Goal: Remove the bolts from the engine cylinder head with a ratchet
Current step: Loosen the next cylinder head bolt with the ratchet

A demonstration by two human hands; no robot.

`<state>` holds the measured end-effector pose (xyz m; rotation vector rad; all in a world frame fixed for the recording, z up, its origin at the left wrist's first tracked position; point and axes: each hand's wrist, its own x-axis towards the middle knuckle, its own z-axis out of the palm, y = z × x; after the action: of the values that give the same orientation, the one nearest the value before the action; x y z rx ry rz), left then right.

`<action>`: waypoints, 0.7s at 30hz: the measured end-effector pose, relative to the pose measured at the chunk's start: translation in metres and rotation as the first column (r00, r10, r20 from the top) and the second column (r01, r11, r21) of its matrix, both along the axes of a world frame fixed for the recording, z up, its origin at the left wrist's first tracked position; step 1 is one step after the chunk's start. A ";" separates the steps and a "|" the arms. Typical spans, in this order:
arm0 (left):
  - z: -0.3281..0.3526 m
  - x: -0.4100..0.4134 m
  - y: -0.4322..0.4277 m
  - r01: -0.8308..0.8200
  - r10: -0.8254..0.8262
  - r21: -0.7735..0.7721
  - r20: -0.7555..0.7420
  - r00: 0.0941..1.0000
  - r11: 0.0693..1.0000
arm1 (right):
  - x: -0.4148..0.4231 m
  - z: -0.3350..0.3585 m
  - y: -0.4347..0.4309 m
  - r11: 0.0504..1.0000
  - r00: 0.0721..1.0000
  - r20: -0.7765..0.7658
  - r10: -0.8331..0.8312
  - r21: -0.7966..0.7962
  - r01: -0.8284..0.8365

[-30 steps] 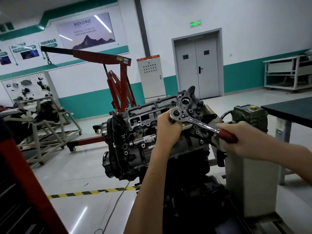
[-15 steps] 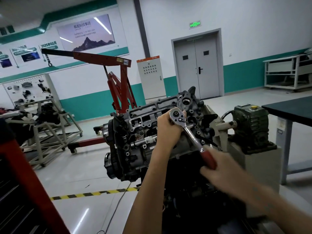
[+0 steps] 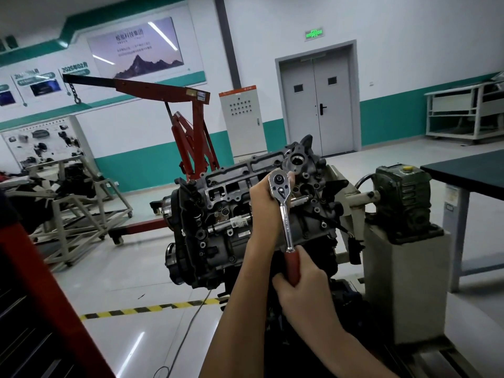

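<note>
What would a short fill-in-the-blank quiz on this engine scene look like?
The right hand grips the ratchet by its ____ handle.
The left hand steadies the ratchet's ____ at the engine.
The floor tape is striped black and ____.
Missing: red; head; yellow.

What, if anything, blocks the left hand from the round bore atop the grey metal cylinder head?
Probably yes: the left hand grips the red-handled chrome ratchet beside the bore, nothing between; it must let go first.
</note>
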<state>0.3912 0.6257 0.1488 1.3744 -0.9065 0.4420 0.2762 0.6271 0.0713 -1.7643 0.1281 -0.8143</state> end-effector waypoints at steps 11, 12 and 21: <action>0.010 0.011 0.011 0.001 -0.010 0.210 0.043 0.999 0.978 | -0.027 0.086 -0.146 0.627 0.961 -0.257 -0.099 -0.766 -0.140; 0.007 0.010 0.010 0.003 -0.010 0.181 0.039 0.999 0.984 | -0.026 0.079 -0.142 0.667 0.960 -0.263 -0.092 -0.733 -0.136; 0.003 0.004 0.004 -0.079 0.070 0.095 0.095 0.993 0.992 | 0.000 -0.002 -0.005 0.998 0.998 -0.068 0.013 -0.064 -0.018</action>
<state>0.3954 0.6299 0.1514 1.4917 -0.9648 0.5271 0.2765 0.6219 0.0688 -1.8529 0.1341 -0.7548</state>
